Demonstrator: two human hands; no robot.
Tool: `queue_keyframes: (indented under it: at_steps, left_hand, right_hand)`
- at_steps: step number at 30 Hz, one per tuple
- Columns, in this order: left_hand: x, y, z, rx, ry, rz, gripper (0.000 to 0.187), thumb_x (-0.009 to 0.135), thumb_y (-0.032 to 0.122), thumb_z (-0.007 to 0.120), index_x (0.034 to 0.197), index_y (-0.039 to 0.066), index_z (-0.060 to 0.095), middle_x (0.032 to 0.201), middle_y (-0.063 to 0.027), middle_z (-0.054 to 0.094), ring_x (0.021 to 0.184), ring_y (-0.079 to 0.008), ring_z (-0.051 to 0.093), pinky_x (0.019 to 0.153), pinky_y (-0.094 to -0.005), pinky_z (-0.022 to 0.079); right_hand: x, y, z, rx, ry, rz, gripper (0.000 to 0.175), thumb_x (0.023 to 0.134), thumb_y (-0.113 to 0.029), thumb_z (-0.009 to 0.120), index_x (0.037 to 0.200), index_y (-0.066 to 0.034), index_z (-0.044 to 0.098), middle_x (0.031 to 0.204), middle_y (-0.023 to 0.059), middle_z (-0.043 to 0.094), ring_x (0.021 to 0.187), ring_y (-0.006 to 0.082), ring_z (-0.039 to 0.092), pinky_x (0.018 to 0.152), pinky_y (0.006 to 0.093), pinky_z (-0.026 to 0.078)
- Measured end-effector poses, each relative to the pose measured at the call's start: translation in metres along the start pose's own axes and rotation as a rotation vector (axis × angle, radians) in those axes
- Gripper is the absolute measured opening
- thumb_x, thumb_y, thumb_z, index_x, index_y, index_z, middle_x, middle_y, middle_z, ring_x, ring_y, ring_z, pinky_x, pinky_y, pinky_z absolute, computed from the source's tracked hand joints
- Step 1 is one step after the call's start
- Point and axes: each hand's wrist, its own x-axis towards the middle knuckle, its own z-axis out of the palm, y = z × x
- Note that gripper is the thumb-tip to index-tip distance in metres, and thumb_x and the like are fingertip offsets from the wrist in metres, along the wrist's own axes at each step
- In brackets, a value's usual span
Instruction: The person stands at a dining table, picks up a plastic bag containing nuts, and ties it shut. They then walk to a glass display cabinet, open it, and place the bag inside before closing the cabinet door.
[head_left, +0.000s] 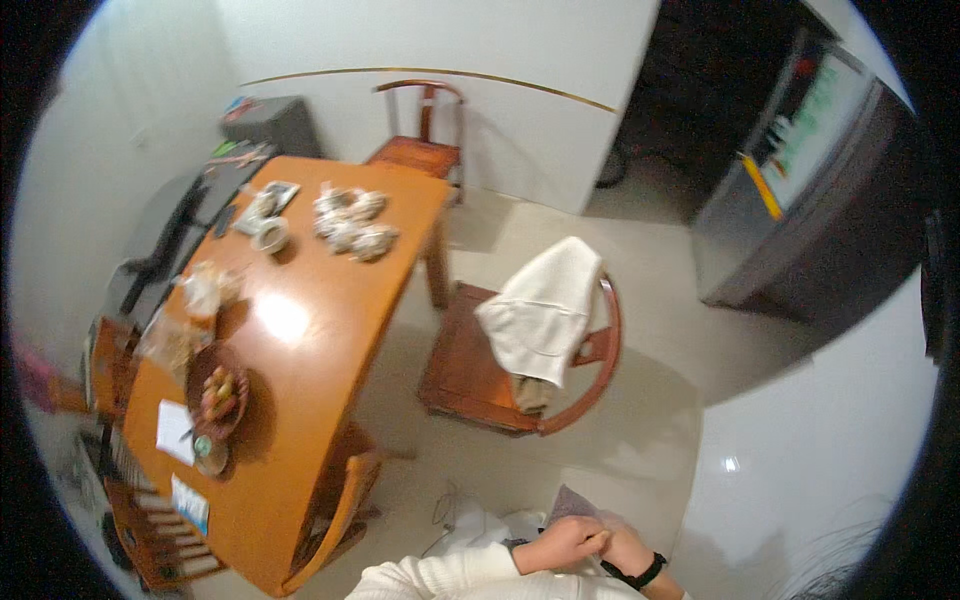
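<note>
My left hand (561, 543), coming out of a cream ribbed sleeve (450, 574), meets my right hand (628, 549) low in front of my body. The fingers overlap, and it cannot be seen whether anything small is pinched between them. A black band (637, 576) circles my right wrist, and the forearm below it is bare. Just beyond the hands is a dark greyish-purple piece (570, 504), perhaps fabric, partly covered by them. Left of it, a whitish translucent item (472, 529) and a thin dark cord (446, 506) lie on the floor.
A wooden chair (461, 352) carries a cream garment (544, 315) over its back. On the wooden table (322, 390) are several white bundles (352, 221), a cup (270, 235), plastic bags (206, 289) and a fruit basket (223, 397). Another chair (345, 517) is tucked close. A refrigerator (780, 180) stands right.
</note>
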Motion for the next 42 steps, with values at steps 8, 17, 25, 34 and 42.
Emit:
queue_keyframes:
  at_steps: [8,17,25,34,42]
  left_hand:
    - [0.078,-0.013,0.037,0.109,-0.274,-0.052,0.026,0.088,0.022,0.046,0.08,-0.001,0.054,0.074,-0.0199,0.056,0.068,-0.0342,0.055,0.061,-0.0368,0.044]
    - [0.233,-0.027,0.138,0.2,-0.314,-0.039,0.024,0.087,0.021,0.047,0.079,0.0,0.054,0.072,-0.0189,0.054,0.063,-0.0316,0.052,0.058,-0.0359,0.043]
    - [0.366,-0.028,0.186,0.195,-0.308,-0.007,0.026,0.086,0.018,0.052,0.07,-0.003,0.05,0.06,-0.0169,0.047,0.05,-0.0227,0.04,0.049,-0.0326,0.038]
    - [0.557,-0.075,0.173,0.313,-0.56,-0.044,0.023,0.086,0.022,0.049,0.088,0.001,0.058,0.084,-0.0169,0.06,0.075,-0.0308,0.059,0.068,-0.0351,0.046]
    - [0.731,-0.07,0.158,0.252,-0.631,0.054,0.026,0.087,0.025,0.048,0.084,0.0,0.053,0.073,-0.0195,0.054,0.065,-0.0348,0.053,0.06,-0.0378,0.043]
  right_hand:
    - [-0.031,0.046,-0.043,-0.124,0.192,0.121,0.019,0.073,-0.019,0.055,0.075,0.0008,0.054,0.075,0.0176,0.057,0.072,0.0361,0.054,0.062,0.0412,0.042]
    - [-0.071,0.149,-0.173,0.09,0.363,0.048,0.022,0.077,-0.019,0.048,0.085,-0.0018,0.059,0.086,0.0178,0.06,0.081,0.0368,0.056,0.068,0.0451,0.042]
    - [-0.056,0.231,-0.28,0.11,0.334,0.21,0.02,0.071,-0.015,0.045,0.078,0.0006,0.057,0.08,0.0201,0.059,0.079,0.038,0.054,0.064,0.0455,0.041]
    - [0.018,0.318,-0.416,-0.089,0.519,0.011,0.015,0.072,-0.014,0.051,0.076,0.0004,0.054,0.076,0.0175,0.058,0.075,0.0354,0.055,0.063,0.0409,0.043]
    - [0.096,0.386,-0.519,-0.117,0.56,0.303,0.02,0.08,-0.017,0.048,0.092,-0.007,0.06,0.09,0.0128,0.062,0.085,0.031,0.058,0.071,0.04,0.046]
